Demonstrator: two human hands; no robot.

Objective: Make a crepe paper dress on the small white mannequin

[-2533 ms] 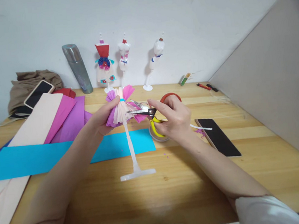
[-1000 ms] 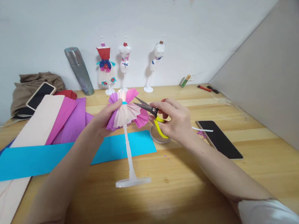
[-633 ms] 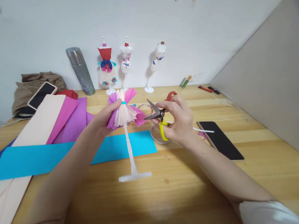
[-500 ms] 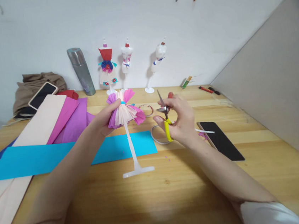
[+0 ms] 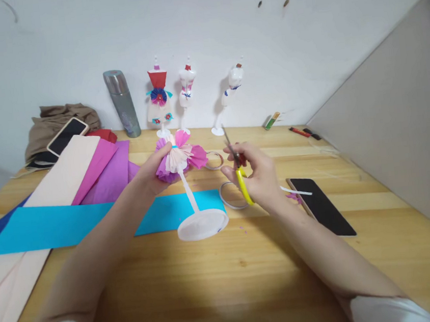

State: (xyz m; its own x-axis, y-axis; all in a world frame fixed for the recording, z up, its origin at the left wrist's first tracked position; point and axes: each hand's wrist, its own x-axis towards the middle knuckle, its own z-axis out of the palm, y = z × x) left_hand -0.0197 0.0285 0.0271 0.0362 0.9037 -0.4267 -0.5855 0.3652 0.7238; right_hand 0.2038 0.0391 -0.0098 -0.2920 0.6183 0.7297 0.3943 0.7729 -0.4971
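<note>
My left hand [image 5: 157,168] is closed around a small mannequin dressed in pleated paper [image 5: 178,157] in pink, cream and purple, with a thin blue band at its middle. The mannequin's white stand [image 5: 202,225] tilts toward me, so the underside of its round base shows. In my right hand [image 5: 256,169] is a pair of scissors [image 5: 243,183] with yellow and red handles, fingers in the loops and blades pointing up and away. The scissors are to the right of the paper dress and apart from it. Below them lies a roll of white tape [image 5: 232,203].
Blue paper [image 5: 75,224] and other coloured sheets cover the table's left side. Along the wall stand a thermos [image 5: 124,106] and small mannequins [image 5: 159,97]. A phone [image 5: 321,206] lies at the right, another phone [image 5: 67,137] at the back left. A glue stick [image 5: 272,120] leans at the wall.
The mannequin has tipped, its base swinging up so that its round underside now shows. The scissors have turned in my right hand, and their blades look closer together.
</note>
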